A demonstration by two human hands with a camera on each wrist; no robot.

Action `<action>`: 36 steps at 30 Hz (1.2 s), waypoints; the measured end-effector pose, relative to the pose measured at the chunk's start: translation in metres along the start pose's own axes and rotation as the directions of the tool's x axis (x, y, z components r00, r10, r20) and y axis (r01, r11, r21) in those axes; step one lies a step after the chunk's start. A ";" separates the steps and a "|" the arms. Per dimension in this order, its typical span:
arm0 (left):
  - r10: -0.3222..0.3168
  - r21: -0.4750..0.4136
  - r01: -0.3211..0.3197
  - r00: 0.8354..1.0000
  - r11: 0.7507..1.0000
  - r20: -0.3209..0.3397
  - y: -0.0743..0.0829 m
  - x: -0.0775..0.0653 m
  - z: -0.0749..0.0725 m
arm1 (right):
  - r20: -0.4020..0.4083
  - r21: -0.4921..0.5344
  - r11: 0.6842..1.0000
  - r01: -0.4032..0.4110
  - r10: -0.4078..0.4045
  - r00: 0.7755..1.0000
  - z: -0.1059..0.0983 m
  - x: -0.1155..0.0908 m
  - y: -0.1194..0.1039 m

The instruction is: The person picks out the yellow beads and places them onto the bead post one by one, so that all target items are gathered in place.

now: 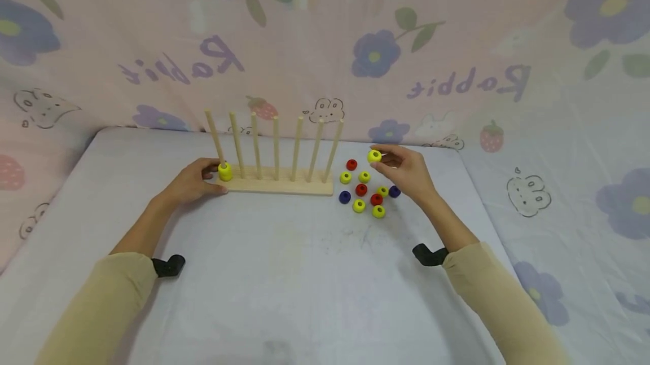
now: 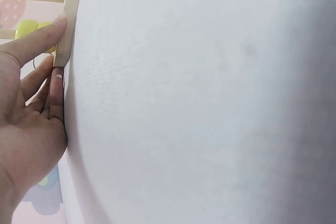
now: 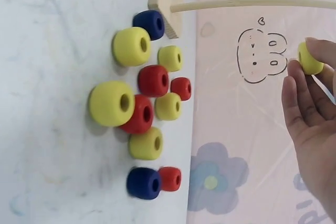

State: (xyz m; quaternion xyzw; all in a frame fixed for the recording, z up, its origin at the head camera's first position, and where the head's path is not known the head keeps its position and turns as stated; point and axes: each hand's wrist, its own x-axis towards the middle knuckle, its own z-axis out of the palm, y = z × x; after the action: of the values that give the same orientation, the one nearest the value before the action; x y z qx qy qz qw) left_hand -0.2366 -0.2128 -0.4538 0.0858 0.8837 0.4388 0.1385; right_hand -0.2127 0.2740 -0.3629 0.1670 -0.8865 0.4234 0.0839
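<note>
1. At centre left of the frame, the left hand (image 1: 195, 179) clamps thumb and fingers on the 7-peg wooden rack (image 1: 279, 186); 2 yellow beads (image 1: 225, 173) ring its leftmost peg (image 1: 215, 136).
2. At centre right, the right hand (image 1: 406, 172) pinches 1 yellow bead (image 1: 374, 156) near loose, rounded beads (image 1: 361, 189).
3. White tabletop (image 1: 284, 275) spreads across lower centre, its far edge behind the rack.

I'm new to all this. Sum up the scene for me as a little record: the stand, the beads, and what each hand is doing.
Stand: wooden rack with seven pegs
Threaded: yellow stack on the leftmost peg; other pegs bare
Left hand: holds the rack's left end
Right hand: pinches a held yellow bead, off the table
Loose, right of rack: five yellow beads, four red beads, two blue beads
</note>
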 end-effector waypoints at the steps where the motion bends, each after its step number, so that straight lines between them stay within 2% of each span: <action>1: -0.002 -0.001 0.002 1.000 1.000 -0.002 0.000 0.000 0.000 | 0.000 0.003 1.000 0.005 -0.005 1.000 0.001 0.003 -0.002; 7: 0.004 -0.003 -0.004 1.000 1.000 -0.005 0.000 0.002 0.001 | 0.006 0.019 0.999 0.032 -0.032 0.999 0.002 0.017 -0.015; 16: 0.014 -0.007 -0.014 1.000 1.000 -0.014 -0.003 0.003 0.002 | 0.011 -0.014 0.994 0.106 -0.106 0.994 -0.004 0.028 -0.066; 24: 0.008 -0.026 -0.009 1.000 1.000 -0.012 -0.002 0.004 0.000 | -0.019 -0.009 0.989 0.149 -0.149 0.989 -0.001 0.055 -0.053; 36: -0.002 -0.009 0.002 1.000 1.000 -0.015 0.001 0.002 0.000 | -0.006 0.093 0.981 0.170 -0.170 0.985 0.002 0.071 -0.078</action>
State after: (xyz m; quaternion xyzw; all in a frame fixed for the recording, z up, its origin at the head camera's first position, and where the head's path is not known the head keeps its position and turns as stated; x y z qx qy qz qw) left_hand -0.2385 -0.2119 -0.4535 0.0809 0.8829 0.4430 0.1328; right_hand -0.2499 0.2107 -0.2878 0.2461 -0.8483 0.4556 0.1110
